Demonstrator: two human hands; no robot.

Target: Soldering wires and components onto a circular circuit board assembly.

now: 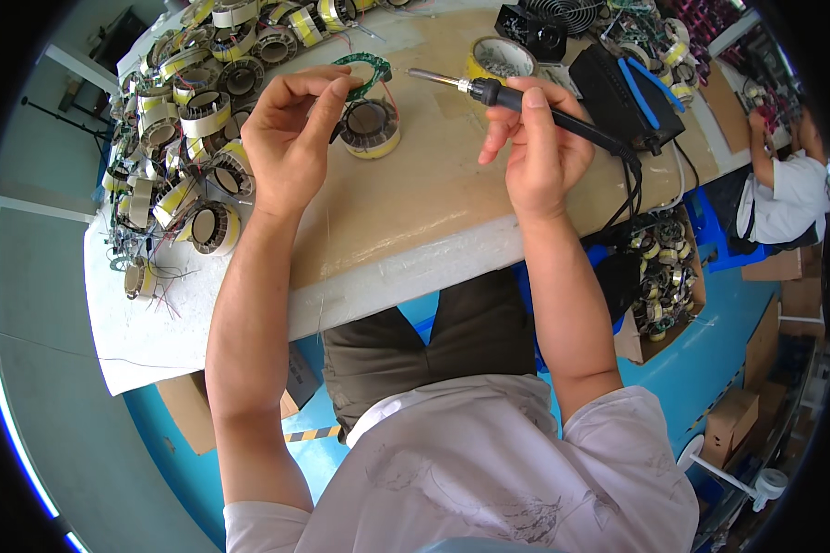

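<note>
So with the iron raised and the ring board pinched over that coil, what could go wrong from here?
1. The soldering iron in the right hand points its tip toward the left hand, whose fingers pinch the green ring board; a slip could burn them.
2. The iron's black cable drops over the table edge; a snag might jerk the tip.
3. The coil sits loose below and could get nudged.

Long workbench (433,198) with a tan top and white near edge, heap of yellow-taped wound coils (189,120) at far left, single coil (371,127) mid-bench, tape roll (500,58) farther back, black box unit (618,92) with blue-handled pliers (644,90) at right
</note>
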